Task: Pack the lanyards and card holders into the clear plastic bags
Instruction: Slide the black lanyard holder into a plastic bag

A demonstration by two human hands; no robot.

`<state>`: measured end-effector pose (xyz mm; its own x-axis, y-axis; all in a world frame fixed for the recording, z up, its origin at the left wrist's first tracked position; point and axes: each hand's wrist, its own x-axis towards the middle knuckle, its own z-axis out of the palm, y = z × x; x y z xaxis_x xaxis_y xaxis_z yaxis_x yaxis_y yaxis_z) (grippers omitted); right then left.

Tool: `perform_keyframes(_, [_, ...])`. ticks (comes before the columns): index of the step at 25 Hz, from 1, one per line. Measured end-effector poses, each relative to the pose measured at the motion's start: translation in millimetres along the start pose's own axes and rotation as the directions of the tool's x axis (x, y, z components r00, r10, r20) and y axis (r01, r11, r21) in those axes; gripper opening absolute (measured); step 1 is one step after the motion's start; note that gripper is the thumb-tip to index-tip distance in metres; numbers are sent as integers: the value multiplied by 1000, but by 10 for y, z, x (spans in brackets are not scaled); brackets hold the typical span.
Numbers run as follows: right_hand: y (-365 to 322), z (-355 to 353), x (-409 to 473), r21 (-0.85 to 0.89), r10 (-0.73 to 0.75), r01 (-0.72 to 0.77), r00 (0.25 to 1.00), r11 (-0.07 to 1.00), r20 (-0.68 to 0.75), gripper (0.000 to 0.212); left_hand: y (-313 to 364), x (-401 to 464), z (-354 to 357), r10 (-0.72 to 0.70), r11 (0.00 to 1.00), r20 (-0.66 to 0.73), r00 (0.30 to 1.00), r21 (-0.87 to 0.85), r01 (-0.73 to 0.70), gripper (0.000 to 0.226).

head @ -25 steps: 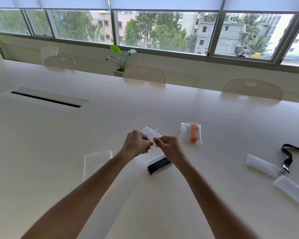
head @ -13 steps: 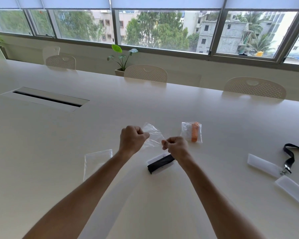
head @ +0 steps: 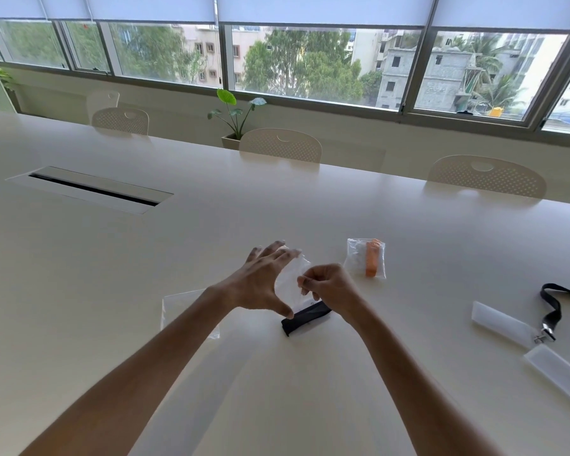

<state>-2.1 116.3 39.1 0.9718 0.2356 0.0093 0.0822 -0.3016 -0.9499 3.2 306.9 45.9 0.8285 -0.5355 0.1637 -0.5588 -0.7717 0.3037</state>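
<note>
Both hands are mid-table over the white conference table [head: 310, 390]. Left hand [head: 260, 284]: fingers spread wide, thumb pointing down toward the table; palm side seems to be against or inside the clear plastic bag [head: 292, 284], can't tell which. Right hand [head: 329, 287]: fingers curled tight, pinching the bag's right edge. The bag is held up off the table between the two hands, crumpled, looks empty.

Directly under the hands: a folded black lanyard [head: 305, 318] lying on the table, on top of what looks like a card holder, mostly hidden by the right hand.

Far right of the hands: a packed bag [head: 366, 258] holding an orange lanyard, flat on the table, apart from the hands.

Near left: a spare empty clear bag [head: 181, 311], flat, partly covered by the left forearm.

Right side of the table, well apart from the hands: a frosted card holder [head: 500, 320], and a second card holder [head: 556, 373] nearer and further right, running off the frame edge. A loose black lanyard [head: 553, 311] lies between them, its metal clip [head: 544, 334] just beside the near end of the first holder; the strap runs off the right edge.

Background: cable slot [head: 89, 189] in the table at far left, three white perforated chairs along the far edge, a potted plant [head: 236, 116] by the windows.
</note>
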Motion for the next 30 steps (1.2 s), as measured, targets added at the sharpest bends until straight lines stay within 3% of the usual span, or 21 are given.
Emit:
perform_keyframes(3, [17, -67, -52, -39, -15, 12, 998, 999, -63, 24, -15, -25, 12, -5, 1000, -74, 997, -16, 4, 97])
perform_keyframes(5, [98, -185, -43, -258, -14, -44, 975, 965, -220, 34, -30, -44, 25, -13, 1000, -103, 995, -20, 11, 91])
perform_keyframes(7, [210, -304, -62, -542, 48, -211, 953, 814, -299, 46, -51, -58, 35, -33, 999, -120, 992, -19, 30, 92])
perform_keyframes(9, [315, -312, -112, -627, 185, -319, 944, 710, -272, 52, -78, -72, 33, -51, 999, -127, 991, -9, 50, 95])
perform_keyframes(11, [398, -244, -137, -638, 235, -332, 943, 695, -234, 51, -88, -77, 36, -63, 998, -117, 991, 8, 64, 98])
perform_keyframes(14, [464, -194, -119, -547, 236, -323, 945, 772, -226, 40, -89, -89, 61, -80, 995, -91, 993, 45, 84, 100])
perform_keyframes(17, [468, -207, -124, -255, 306, -350, 931, 902, -198, 34, -128, -123, 87, -106, 991, -82, 991, 75, 113, 102])
perform_keyframes(22, [346, -335, -180, 33, 270, -271, 922, 962, -276, 19, -210, -185, 139, -136, 979, -79, 988, 145, 146, 103])
perform_keyframes(26, [206, -461, -202, 112, 202, -172, 905, 979, -375, 21, -202, -194, 185, -148, 971, -90, 985, 177, 162, 101])
perform_keyframes(30, [101, -389, -182, 58, 156, -145, 906, 988, -393, 21, -114, -170, 193, -119, 973, -101, 988, 188, 136, 99])
